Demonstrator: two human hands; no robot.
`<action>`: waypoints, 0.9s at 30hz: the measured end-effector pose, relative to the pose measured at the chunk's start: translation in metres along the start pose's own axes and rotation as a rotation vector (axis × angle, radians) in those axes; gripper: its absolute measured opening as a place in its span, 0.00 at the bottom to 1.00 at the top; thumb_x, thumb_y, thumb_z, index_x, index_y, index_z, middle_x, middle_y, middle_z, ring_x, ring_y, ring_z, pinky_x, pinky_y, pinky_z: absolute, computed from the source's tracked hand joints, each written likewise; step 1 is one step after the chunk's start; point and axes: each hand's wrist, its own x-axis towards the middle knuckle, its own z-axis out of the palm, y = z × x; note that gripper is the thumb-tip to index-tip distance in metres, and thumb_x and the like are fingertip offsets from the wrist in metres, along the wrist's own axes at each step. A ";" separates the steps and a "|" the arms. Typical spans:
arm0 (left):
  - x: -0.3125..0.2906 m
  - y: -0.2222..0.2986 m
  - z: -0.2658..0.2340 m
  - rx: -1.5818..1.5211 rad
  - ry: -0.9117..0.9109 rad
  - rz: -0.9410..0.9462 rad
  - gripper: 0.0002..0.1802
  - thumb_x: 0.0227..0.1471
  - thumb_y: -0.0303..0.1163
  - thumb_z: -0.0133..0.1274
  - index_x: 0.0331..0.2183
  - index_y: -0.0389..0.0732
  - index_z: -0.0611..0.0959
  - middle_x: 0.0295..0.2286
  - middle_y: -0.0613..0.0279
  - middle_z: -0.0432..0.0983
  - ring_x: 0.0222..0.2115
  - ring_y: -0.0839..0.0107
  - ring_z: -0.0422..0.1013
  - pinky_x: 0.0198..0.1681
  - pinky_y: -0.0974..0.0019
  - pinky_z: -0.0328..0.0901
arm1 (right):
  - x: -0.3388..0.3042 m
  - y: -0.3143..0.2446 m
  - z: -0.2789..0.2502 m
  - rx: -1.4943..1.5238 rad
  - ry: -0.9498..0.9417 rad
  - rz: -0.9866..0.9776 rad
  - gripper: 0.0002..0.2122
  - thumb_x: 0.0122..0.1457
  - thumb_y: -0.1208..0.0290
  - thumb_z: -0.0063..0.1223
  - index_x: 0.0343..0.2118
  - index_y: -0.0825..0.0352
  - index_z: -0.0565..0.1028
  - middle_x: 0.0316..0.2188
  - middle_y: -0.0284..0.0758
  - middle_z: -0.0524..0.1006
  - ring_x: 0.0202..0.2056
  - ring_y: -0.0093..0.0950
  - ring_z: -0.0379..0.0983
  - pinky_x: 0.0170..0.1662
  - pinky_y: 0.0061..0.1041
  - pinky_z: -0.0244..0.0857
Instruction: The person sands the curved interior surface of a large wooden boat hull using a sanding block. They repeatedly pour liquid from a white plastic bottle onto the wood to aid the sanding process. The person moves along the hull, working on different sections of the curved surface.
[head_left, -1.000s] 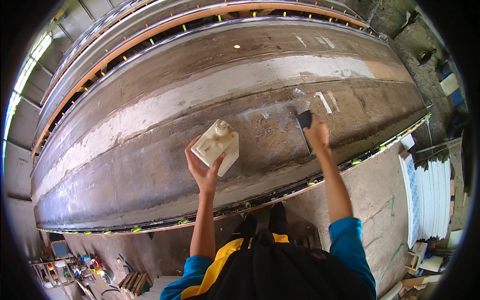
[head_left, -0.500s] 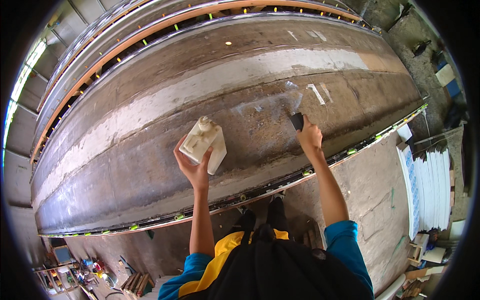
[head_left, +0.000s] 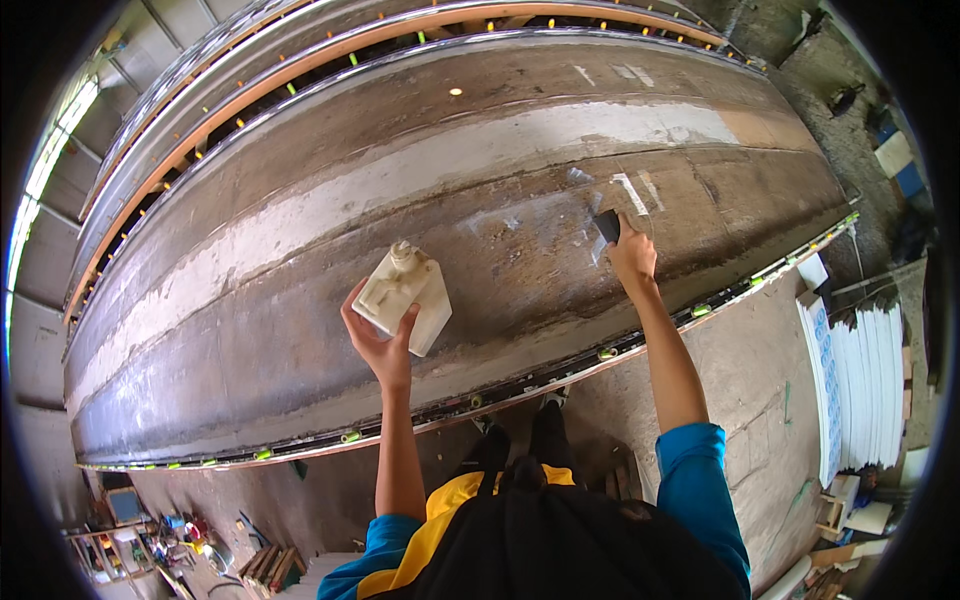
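My left hand (head_left: 383, 338) is closed around an off-white plastic jug (head_left: 408, 296), which it holds tilted above the long brown table-like surface (head_left: 330, 305). In my right hand (head_left: 633, 252) is a flat black scraper (head_left: 607, 226), its edge down at the surface. Left of the scraper lies a patch of pale smears (head_left: 500, 225) with brown crumbs. Just beyond the scraper are white strips (head_left: 631, 194) stuck on the surface. A wide whitish band (head_left: 480, 143) runs lengthwise behind both hands.
Green and yellow clamps (head_left: 477, 402) line the near edge of the surface. More orange-edged surfaces (head_left: 300, 70) stand beyond it. To the right a stack of white sheets (head_left: 865, 390) stands on the concrete floor (head_left: 745, 385). Tools and timber (head_left: 270, 570) lie at the lower left.
My right hand with the scraper has moved slightly right and away from me, toward the white strips. The jug in my left hand has stayed nearly in place.
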 end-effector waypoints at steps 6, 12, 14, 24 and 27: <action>-0.005 -0.002 -0.013 0.084 0.107 0.001 0.37 0.34 0.28 0.65 0.47 0.36 0.65 0.43 0.56 0.63 0.45 0.65 0.62 0.50 0.63 0.57 | -0.087 -0.107 0.001 0.126 -0.210 -0.298 0.16 0.51 0.72 0.50 0.45 0.60 0.66 0.21 0.45 0.74 0.27 0.42 0.74 0.29 0.38 0.68; -0.009 0.007 -0.010 0.138 0.161 0.025 0.37 0.33 0.28 0.65 0.47 0.36 0.65 0.43 0.56 0.63 0.45 0.66 0.62 0.50 0.63 0.56 | -0.029 -0.077 0.002 0.362 -0.195 -0.307 0.23 0.47 0.70 0.54 0.48 0.61 0.66 0.27 0.46 0.75 0.30 0.44 0.73 0.33 0.41 0.66; -0.011 0.010 -0.004 0.153 0.162 0.020 0.37 0.34 0.27 0.64 0.47 0.36 0.65 0.43 0.56 0.63 0.45 0.66 0.62 0.50 0.64 0.56 | 0.034 -0.038 0.003 0.222 -0.101 -0.232 0.22 0.48 0.71 0.53 0.49 0.61 0.66 0.26 0.46 0.75 0.28 0.40 0.73 0.30 0.38 0.66; -0.021 0.009 0.011 0.237 0.289 0.068 0.34 0.37 0.25 0.63 0.47 0.35 0.65 0.43 0.56 0.63 0.45 0.67 0.61 0.51 0.64 0.55 | -0.037 -0.102 0.005 0.310 -0.205 -0.644 0.15 0.49 0.74 0.51 0.43 0.65 0.69 0.18 0.44 0.74 0.22 0.35 0.74 0.20 0.34 0.66; -0.021 0.014 0.017 0.208 0.325 0.084 0.34 0.37 0.25 0.63 0.46 0.35 0.65 0.42 0.57 0.64 0.45 0.67 0.61 0.50 0.64 0.55 | 0.013 -0.084 0.007 0.529 -0.330 -0.488 0.23 0.45 0.71 0.56 0.47 0.66 0.67 0.26 0.47 0.76 0.27 0.43 0.74 0.30 0.37 0.68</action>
